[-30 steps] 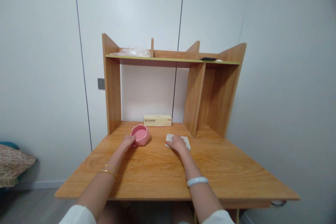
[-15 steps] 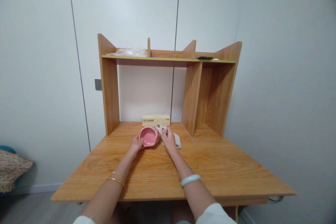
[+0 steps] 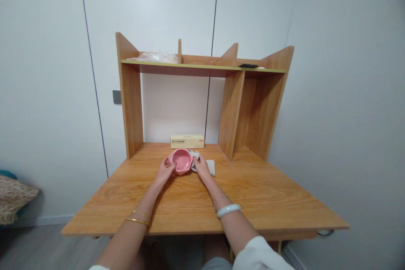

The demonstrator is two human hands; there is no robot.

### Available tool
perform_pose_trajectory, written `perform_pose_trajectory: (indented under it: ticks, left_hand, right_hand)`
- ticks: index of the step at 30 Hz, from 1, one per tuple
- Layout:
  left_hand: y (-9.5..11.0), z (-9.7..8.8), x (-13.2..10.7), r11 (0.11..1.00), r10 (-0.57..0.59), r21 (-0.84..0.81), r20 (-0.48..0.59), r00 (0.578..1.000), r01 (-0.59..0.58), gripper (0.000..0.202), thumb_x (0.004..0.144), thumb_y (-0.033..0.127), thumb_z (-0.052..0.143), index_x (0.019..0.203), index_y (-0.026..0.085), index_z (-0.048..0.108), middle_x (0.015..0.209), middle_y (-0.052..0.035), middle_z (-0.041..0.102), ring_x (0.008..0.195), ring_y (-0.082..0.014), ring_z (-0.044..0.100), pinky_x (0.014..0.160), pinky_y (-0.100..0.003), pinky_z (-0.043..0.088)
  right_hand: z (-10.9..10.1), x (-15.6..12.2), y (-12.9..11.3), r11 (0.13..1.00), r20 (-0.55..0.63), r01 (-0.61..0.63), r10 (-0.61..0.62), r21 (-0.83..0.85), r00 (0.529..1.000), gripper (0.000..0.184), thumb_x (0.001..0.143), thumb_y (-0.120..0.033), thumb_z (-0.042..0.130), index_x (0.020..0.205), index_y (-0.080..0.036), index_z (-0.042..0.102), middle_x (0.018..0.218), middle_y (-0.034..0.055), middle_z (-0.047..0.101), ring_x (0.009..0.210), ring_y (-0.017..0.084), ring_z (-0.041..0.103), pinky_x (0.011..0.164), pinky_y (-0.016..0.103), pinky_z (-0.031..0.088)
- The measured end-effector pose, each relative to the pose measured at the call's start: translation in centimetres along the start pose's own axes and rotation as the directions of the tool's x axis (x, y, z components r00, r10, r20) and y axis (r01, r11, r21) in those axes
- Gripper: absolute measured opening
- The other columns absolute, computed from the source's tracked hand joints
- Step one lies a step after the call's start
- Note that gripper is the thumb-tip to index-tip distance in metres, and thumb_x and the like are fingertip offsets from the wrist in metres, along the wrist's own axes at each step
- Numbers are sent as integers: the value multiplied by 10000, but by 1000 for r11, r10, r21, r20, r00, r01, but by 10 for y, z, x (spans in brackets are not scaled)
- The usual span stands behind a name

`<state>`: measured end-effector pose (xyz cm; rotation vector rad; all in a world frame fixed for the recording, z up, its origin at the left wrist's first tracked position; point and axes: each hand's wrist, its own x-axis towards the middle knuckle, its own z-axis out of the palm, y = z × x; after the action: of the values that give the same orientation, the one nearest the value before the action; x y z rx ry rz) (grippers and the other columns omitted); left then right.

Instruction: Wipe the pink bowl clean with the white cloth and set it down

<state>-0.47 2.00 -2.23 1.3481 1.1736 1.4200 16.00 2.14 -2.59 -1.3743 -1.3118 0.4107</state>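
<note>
A pink bowl point(image 3: 182, 160) with an angular rim is tipped so its inside faces me. My left hand point(image 3: 166, 170) grips it by its left side, thumb at the rim. My right hand point(image 3: 201, 168) has its fingers closed on a whitish cloth point(image 3: 195, 155) at the bowl's right side. Pale cloth also lies on the table right of that hand; whether it is the same piece cannot be made out. The bowl's underside is hidden.
Behind the bowl stands a long cream box point(image 3: 187, 141) with printed lettering. A wooden shelf unit point(image 3: 229, 114) rises from the back of the desk point(image 3: 253, 202). On its upper board lie a clear plastic bag point(image 3: 155, 57) and a flat black object point(image 3: 248, 66).
The bowl has turned a little and shifted slightly right, with my left hand on it. My right hand, with the cloth, has come in closer to the bowl's side. The view has tilted slightly.
</note>
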Motion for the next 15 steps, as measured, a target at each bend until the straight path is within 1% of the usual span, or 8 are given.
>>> perform_pose_trajectory:
  ticks: [1, 3, 6, 9, 11, 13, 15]
  left_hand:
    - [0, -1, 1, 1000, 30, -2, -11, 999, -30, 483, 673, 199, 651, 1126, 122, 501, 1066, -126, 604, 820, -141, 625, 678, -213, 504]
    - [0, -3, 3, 996, 90, -9, -14, 996, -90, 560, 613, 184, 693, 1141, 129, 512, 1142, -132, 575, 924, -168, 604, 776, -244, 492]
    - [-1, -6, 4, 982, 190, 11, 21, 982, -190, 601, 563, 199, 722, 1130, 129, 535, 1146, -125, 571, 1018, -204, 563, 868, -293, 456]
    - [-1, -8, 1, 954, 285, 75, 67, 956, -289, 591, 563, 231, 721, 1120, 135, 547, 1140, -120, 561, 1083, -225, 521, 935, -332, 410]
    - [-1, -8, -1, 945, 309, 82, 105, 945, -318, 604, 575, 242, 716, 1140, 138, 530, 1152, -123, 549, 1097, -225, 511, 957, -344, 390]
    - [-1, -7, -3, 954, 287, 39, 162, 944, -297, 625, 601, 260, 703, 1177, 138, 491, 1161, -131, 545, 1082, -219, 522, 946, -349, 402]
    - [-3, -6, -3, 967, 250, -10, 215, 944, -254, 647, 631, 280, 682, 1216, 140, 442, 1174, -138, 540, 1056, -212, 539, 916, -346, 429]
  right_hand:
    - [1, 1, 1, 1000, 24, -2, 2, 10, 1000, 210, 766, -293, 426, 889, -182, 555, 800, 25, 627, 764, 162, 573, 668, 257, 447]
    - [1, 1, 2, 1000, 77, -12, 12, 6, 997, 202, 755, -280, 438, 857, -177, 578, 766, 22, 631, 749, 169, 578, 649, 258, 452]
    - [0, 0, 0, 999, 115, -31, 34, -28, 993, 195, 754, -235, 433, 829, -168, 599, 773, 30, 639, 752, 173, 583, 661, 262, 454]
    - [-4, -2, -5, 999, 65, -40, 42, -33, 997, 223, 768, -202, 404, 859, -169, 604, 817, 37, 643, 766, 167, 582, 696, 262, 449]
    - [-6, -4, -11, 1000, 1, -14, 14, -21, 1000, 240, 785, -208, 386, 891, -174, 598, 844, 40, 638, 798, 166, 576, 722, 260, 444]
    - [-8, -6, -17, 998, -70, 56, -56, -9, 996, 249, 798, -219, 373, 911, -173, 590, 882, 53, 625, 843, 168, 562, 761, 260, 434]
    - [-9, -9, -24, 987, -116, 157, -158, -18, 981, 250, 805, -224, 367, 905, -167, 589, 904, 69, 603, 871, 172, 544, 799, 266, 419]
